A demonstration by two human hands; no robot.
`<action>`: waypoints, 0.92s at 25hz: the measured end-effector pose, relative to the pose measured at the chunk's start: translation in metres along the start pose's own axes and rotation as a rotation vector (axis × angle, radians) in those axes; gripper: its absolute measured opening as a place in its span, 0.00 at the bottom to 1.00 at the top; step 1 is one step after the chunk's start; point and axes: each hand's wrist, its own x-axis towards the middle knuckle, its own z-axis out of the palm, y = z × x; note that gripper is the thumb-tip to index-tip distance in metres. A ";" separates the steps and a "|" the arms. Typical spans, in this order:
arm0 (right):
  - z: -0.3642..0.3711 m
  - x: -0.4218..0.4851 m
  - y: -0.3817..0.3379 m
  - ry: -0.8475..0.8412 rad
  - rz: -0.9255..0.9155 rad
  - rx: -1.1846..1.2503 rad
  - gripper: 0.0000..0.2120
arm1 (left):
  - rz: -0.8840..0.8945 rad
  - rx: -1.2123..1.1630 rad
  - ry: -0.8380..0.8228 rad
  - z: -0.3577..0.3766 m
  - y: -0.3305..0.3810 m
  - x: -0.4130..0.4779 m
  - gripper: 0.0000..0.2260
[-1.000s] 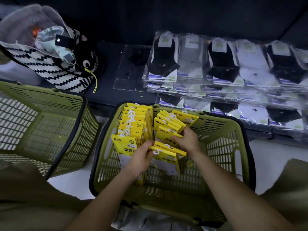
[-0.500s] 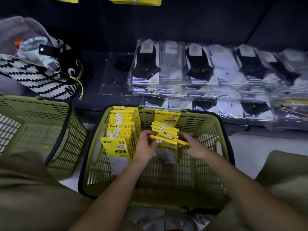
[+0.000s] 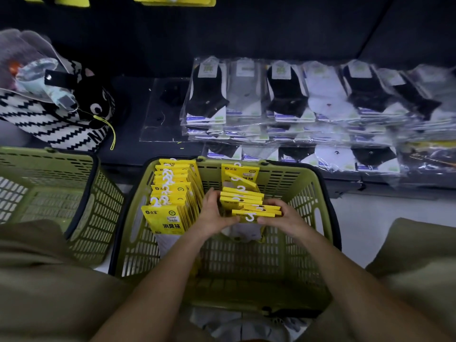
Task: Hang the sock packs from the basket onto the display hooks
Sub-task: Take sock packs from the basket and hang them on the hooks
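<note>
We see both hands inside the green basket, one at each side of a bundle of yellow sock packs. The left hand holds the left side of the bundle: its fingers are curled along the edges of the packs and its thumb lies at the front, under the nearest card. The right hand holds the right side in the same way, with the fingers bent over the top corner and the thumb near the white plastic hook of the front pack. So both hands are closed around the bundle. The packs stand upright in the right half of the basket, and the cards fan a little, not in one line.

A second row of yellow packs stands in the left half of the basket, just beside the left hand.

Some things we cannot see well. The lower parts of the held packs are behind the hands, and we cannot tell whether the bundle touches the basket floor. At the top edge some yellow cards are cut off. Another green basket is cut off at the left. The clear-wrapped socks on the dark shelf become blurred toward the right side.
</note>
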 end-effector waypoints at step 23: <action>0.008 0.056 -0.006 0.102 -0.104 -0.046 0.36 | 0.061 0.054 0.066 0.005 0.004 0.043 0.37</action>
